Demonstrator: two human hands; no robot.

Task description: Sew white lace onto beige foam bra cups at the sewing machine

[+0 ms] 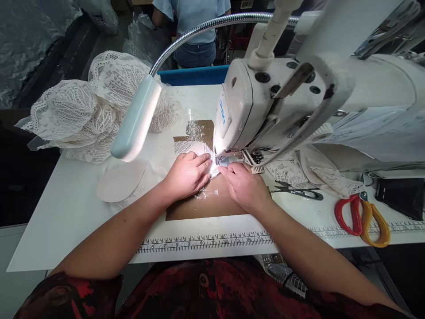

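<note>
A white lace piece (215, 172) lies under the needle area of a white sewing machine (234, 104), lit brightly by the lamp. My left hand (190, 175) holds its left side, fingers bent and pressed together on the fabric. From the right, my right hand (245, 187) grips the near edge, index finger stretched toward the presser foot and the other fingers curled. Part of the lace is hidden under my left fingers, and glare blurs the spot at the needle. Both hands rest over a brown taped sheet (221, 204) on the table.
A heap of white lace (83, 106) sits at the back left, near the lamp (136, 117). Beige oval pads (121, 180) lie left. Thread snips (299, 192), red-and-yellow-handled scissors (378, 223) and more lace (287, 170) are right. A ruler tape (206, 243) runs along the front. A person (195, 26) is beyond.
</note>
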